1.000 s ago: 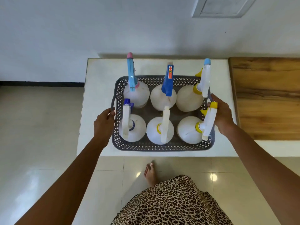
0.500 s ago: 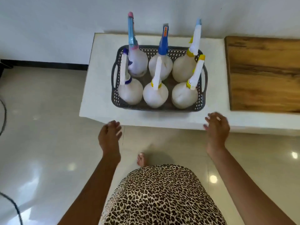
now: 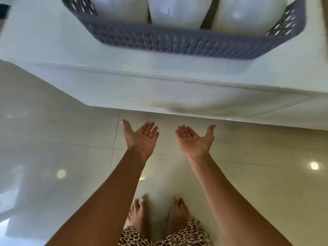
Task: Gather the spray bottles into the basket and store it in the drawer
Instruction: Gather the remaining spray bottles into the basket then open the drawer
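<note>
The grey perforated basket (image 3: 177,42) stands on the white cabinet top (image 3: 44,41), cut off by the upper edge of the view. Three white spray bottle bodies (image 3: 174,11) show inside it; their heads are out of view. My left hand (image 3: 141,137) and my right hand (image 3: 195,138) are held palms up with fingers spread, side by side below the cabinet's white front face (image 3: 177,93). Both hands hold nothing and touch nothing. No drawer handle is visible on the front face.
Glossy beige floor tiles (image 3: 53,148) spread below the cabinet. My bare feet (image 3: 158,212) and the hem of a leopard-print garment (image 3: 165,237) are at the bottom centre. The cabinet's left corner (image 3: 85,103) juts out over the floor.
My hands left the basket handles, dropped below the cabinet top and turned palms up, closer together. The view tilted down and came nearer, so only the basket's front row shows.
</note>
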`<state>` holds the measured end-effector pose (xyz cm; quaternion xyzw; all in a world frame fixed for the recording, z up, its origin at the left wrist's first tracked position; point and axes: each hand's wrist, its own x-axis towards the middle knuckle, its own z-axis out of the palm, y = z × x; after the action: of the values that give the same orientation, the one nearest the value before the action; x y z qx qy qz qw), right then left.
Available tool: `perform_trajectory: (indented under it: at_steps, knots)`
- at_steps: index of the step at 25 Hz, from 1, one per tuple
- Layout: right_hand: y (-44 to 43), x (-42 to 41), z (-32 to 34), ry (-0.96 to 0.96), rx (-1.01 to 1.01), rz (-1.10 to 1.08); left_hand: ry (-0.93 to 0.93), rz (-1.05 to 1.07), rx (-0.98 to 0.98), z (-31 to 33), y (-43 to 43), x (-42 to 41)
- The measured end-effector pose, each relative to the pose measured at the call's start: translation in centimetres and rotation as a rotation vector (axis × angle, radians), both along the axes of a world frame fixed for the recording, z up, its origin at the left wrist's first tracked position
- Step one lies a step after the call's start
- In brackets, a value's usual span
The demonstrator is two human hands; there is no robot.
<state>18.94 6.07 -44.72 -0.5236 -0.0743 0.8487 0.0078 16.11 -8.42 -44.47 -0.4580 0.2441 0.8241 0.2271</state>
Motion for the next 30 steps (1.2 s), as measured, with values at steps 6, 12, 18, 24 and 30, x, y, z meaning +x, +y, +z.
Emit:
perform_trajectory:
  at_steps: [6, 12, 18, 24, 30]
  knots:
    - [-0.1, -3.8, -10.5, 0.159, -0.021, -0.055, 0.152, 0.096, 0.119, -10.5, 0.6, -4.2]
    - [-0.4, -6.3, -11.8, 0.323, -0.019, -0.133, 0.275, 0.165, 0.187, -11.7, 2.0, -6.5]
    - [-0.6, -6.1, -10.9, 0.29, 0.025, -0.15, 0.256, 0.14, 0.115, -11.1, 2.4, -6.0]
    - [-1.6, -3.6, -10.6, 0.277, 0.037, -0.141, 0.22, 0.075, 0.075, -11.2, 1.5, -3.5]
    - [-3.5, 2.5, -9.6, 0.172, -0.005, -0.184, 0.093, 0.011, 0.029, -9.7, -1.0, 2.9]
